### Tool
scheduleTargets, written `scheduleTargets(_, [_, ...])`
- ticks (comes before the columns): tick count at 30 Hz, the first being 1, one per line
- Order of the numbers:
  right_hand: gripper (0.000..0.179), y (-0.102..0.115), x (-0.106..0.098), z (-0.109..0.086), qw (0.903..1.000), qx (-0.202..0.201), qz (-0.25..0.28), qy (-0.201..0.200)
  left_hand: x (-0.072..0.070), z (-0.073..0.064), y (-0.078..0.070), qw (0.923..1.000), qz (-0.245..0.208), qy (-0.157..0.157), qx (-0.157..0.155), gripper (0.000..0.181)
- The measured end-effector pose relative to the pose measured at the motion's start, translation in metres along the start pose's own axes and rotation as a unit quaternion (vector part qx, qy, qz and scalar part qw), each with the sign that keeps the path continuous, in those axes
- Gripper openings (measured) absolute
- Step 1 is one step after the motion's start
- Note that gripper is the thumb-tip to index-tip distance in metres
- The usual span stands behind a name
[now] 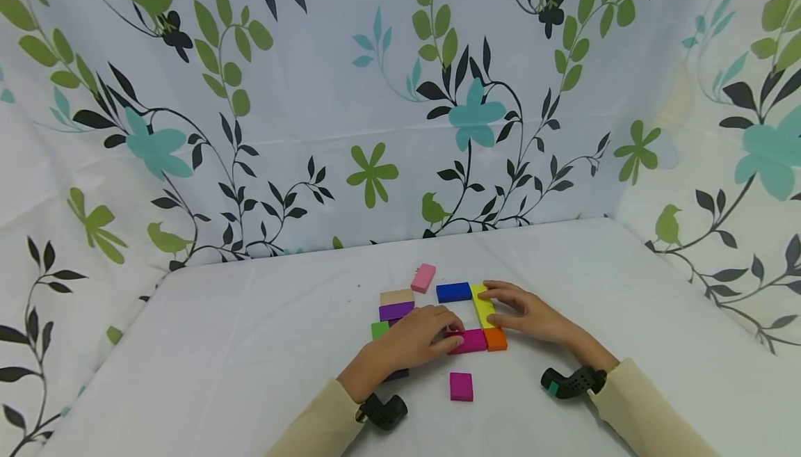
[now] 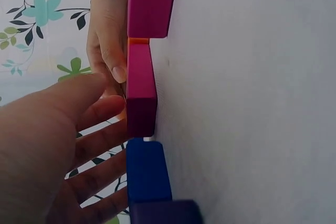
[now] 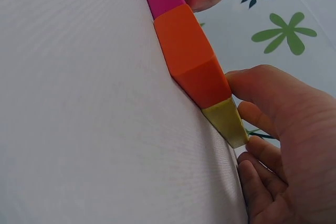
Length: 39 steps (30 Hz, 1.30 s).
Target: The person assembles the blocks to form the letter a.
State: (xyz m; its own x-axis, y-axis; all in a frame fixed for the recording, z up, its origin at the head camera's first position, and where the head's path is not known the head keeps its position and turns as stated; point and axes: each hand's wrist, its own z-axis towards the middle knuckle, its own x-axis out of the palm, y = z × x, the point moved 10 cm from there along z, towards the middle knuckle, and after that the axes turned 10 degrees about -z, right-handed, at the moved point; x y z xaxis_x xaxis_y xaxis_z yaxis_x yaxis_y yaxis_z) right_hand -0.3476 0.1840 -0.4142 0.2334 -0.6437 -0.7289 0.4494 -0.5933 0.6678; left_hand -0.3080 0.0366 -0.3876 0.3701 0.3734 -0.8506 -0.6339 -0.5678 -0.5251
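My left hand [image 1: 421,335] reaches over a small block layout, its thumb and fingertips at the left end of a magenta block [image 1: 471,341]. In the left wrist view, the fingers [image 2: 100,179] spread loosely behind that block and a blue one [image 2: 148,171]. The right hand [image 1: 524,313] lies beside a yellow block [image 1: 483,307], fingertips touching its far part and thumb along its right edge. An orange block [image 1: 496,339] adjoins the yellow and magenta ones at the near corner. A dark blue block [image 1: 453,293] meets the yellow one at its far end.
On the left side, tan [image 1: 397,297], purple [image 1: 395,311] and green [image 1: 379,330] blocks stand close together, partly under the left hand. A pink block [image 1: 423,278] lies farther back, and a separate magenta block [image 1: 461,387] sits nearer. Patterned cloth [image 1: 400,116] hangs behind the white table [image 1: 250,373].
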Motion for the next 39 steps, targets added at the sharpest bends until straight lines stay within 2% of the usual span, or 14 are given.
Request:
scheduleTargets(10, [0.043, 0.000, 0.003, 0.001, 1.0000, 0.009, -0.003, 0.000, -0.008, -0.010, 0.004, 0.9997, -0.005, -0.024, 0.001, 0.028])
scheduleTargets(15, [0.043, 0.000, 0.002, 0.000, 1.0000, 0.005, 0.001, 0.002, -0.013, -0.016, 0.008, 0.9987, 0.021, -0.047, 0.005, 0.026])
scheduleTargets(20, [0.043, 0.000, 0.002, 0.000, 1.0000, 0.002, -0.001, 0.001, -0.024, -0.025, 0.014, 0.9914, 0.078, -0.101, -0.028, 0.025])
scheduleTargets(23, [0.043, 0.001, 0.001, 0.000, 1.0000, -0.002, -0.005, 0.000, -0.029, -0.029, 0.018, 0.9870, 0.096, -0.118, -0.051, 0.029])
scheduleTargets(28, [0.043, 0.001, 0.001, 0.000, 1.0000, 0.000, -0.003, 0.000, -0.027, -0.033, 0.021, 0.9872, 0.101, -0.110, -0.054, 0.033])
scheduleTargets(39, [0.043, 0.002, -0.001, 0.000, 1.0000, 0.005, -0.003, -0.004, -0.027, -0.040, 0.013, 0.9933, 0.060, -0.092, -0.038, 0.027])
